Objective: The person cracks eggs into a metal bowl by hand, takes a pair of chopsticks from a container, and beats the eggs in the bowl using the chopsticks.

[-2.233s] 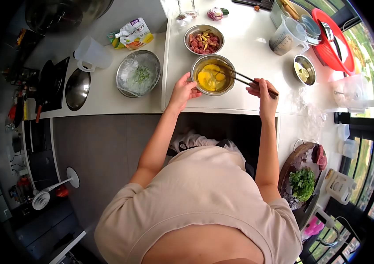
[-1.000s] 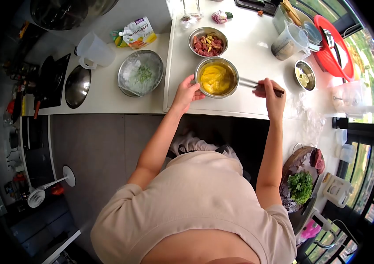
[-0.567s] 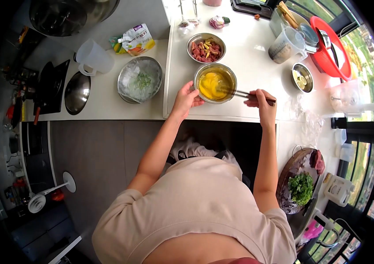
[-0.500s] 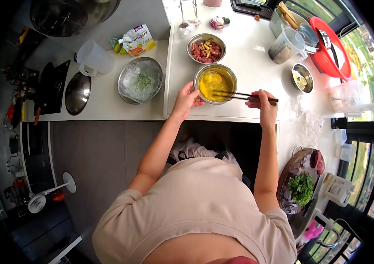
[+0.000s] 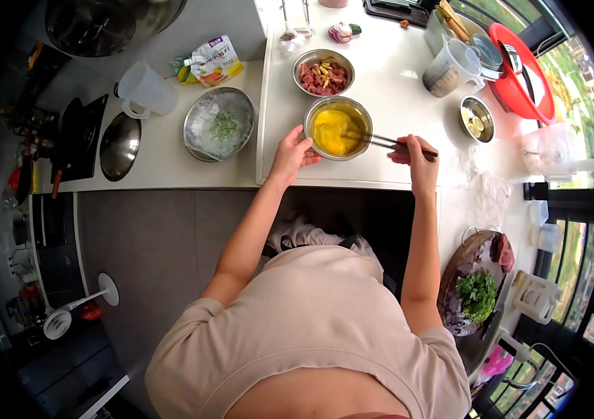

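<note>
My left hand (image 5: 292, 155) grips the left rim of a steel bowl (image 5: 310, 142) that stands near the counter's front edge. Inside it lies bright yellow egg (image 5: 335, 131), partly mixed. In my right hand (image 5: 416, 159) is a pair of dark chopsticks (image 5: 386, 142), their tips down in the egg and blurred by motion. Just behind, another steel bowl holds cut red meat (image 5: 323, 76) with yellowish strips on top.
Left of the bowls stand a film-covered bowl (image 5: 196, 144) with chopped greens, a plastic jug (image 5: 147, 91) and a steel lid (image 5: 121, 146). To the right are a measuring jug (image 5: 448, 68), a small bowl (image 5: 479, 120), a red basket (image 5: 520, 87) and a round chopping board (image 5: 454, 283) with herbs.
The chopsticks have swept through the egg, and the round yolk seen before is now broken up into the mixture. My left hand keeps its hold on the bowl.
</note>
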Action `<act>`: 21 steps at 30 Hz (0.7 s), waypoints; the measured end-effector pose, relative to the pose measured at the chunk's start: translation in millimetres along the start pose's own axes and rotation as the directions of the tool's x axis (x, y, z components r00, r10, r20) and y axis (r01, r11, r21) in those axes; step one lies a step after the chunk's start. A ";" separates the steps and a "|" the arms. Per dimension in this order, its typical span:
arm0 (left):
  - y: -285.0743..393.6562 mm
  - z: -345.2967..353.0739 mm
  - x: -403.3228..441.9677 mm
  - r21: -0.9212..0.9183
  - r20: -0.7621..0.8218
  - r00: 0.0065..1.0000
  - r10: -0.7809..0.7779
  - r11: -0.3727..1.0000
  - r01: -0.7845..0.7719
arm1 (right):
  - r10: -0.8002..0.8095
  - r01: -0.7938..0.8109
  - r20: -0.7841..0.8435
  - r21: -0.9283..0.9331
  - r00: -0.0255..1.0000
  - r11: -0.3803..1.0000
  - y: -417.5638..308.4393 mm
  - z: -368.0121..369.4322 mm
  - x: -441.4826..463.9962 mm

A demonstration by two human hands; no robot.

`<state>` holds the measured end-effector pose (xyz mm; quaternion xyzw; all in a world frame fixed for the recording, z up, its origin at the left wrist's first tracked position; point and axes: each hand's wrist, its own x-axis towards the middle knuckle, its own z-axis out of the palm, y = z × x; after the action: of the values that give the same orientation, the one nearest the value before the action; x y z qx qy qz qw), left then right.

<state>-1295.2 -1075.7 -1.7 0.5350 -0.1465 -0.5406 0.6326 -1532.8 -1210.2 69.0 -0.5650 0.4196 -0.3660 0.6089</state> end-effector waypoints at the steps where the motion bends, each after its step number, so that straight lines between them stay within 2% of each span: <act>1: 0.0 0.4 -0.6 -0.001 0.003 1.000 0.000 1.000 0.000 | 0.017 -0.017 0.012 0.023 1.000 1.000 0.6 -1.2 -0.5; 3: 1.1 0.4 -1.2 0.002 0.009 1.000 0.003 1.000 -0.003 | 0.048 -0.050 0.034 0.071 0.998 0.996 1.8 -3.1 -1.7; 6: 1.8 0.7 -1.1 0.005 0.016 1.000 0.003 1.000 -0.003 | -0.021 0.022 -0.011 0.034 1.000 0.999 4.2 2.0 0.4; 7: 1.7 1.1 -1.2 0.007 0.013 1.000 0.004 1.000 -0.004 | 0.041 -0.043 0.069 0.029 0.997 0.999 0.2 -1.4 -0.7; 10: 1.8 0.8 -1.4 0.014 0.009 1.000 0.004 1.000 -0.004 | 0.015 -0.007 -0.063 0.123 0.998 0.992 1.3 0.3 1.3; 11: 1.9 0.6 -1.3 0.013 0.013 1.000 0.003 1.000 -0.003 | -0.046 0.056 -0.110 0.088 0.993 0.995 4.3 4.7 3.6; 14: 2.0 2.3 -1.5 0.007 0.009 1.000 0.005 1.000 -0.005 | 0.055 -0.058 0.085 0.035 0.995 0.998 -1.9 -0.6 -0.8; 15: 2.8 2.8 -2.2 0.006 0.006 1.000 0.006 1.000 -0.006 | 0.033 -0.034 0.007 0.112 0.999 0.993 2.2 0.8 -0.3; 18: 4.5 3.4 -3.6 0.006 0.013 1.000 0.004 1.000 -0.004 | -0.029 0.033 -0.065 0.063 0.997 0.997 5.9 3.8 2.8; 19: 4.0 3.4 -3.4 0.008 0.010 1.000 0.004 1.000 -0.004 | 0.040 -0.044 0.079 0.044 0.996 0.998 1.8 -0.7 0.4; 20: 4.0 3.4 -3.2 0.011 0.007 1.000 0.004 1.000 -0.004 | 0.052 -0.054 0.107 0.014 0.993 0.998 -0.2 0.2 -1.7; 21: 3.8 3.1 -3.2 0.015 0.006 1.000 0.002 1.000 -0.002 | 0.018 -0.020 0.025 0.065 1.000 0.998 -0.6 2.4 -2.4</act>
<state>-1296.7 -1075.2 3.9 0.5381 -0.1530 -0.5402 0.6287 -1531.5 -1207.1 69.8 -0.5454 0.4052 -0.3667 0.6356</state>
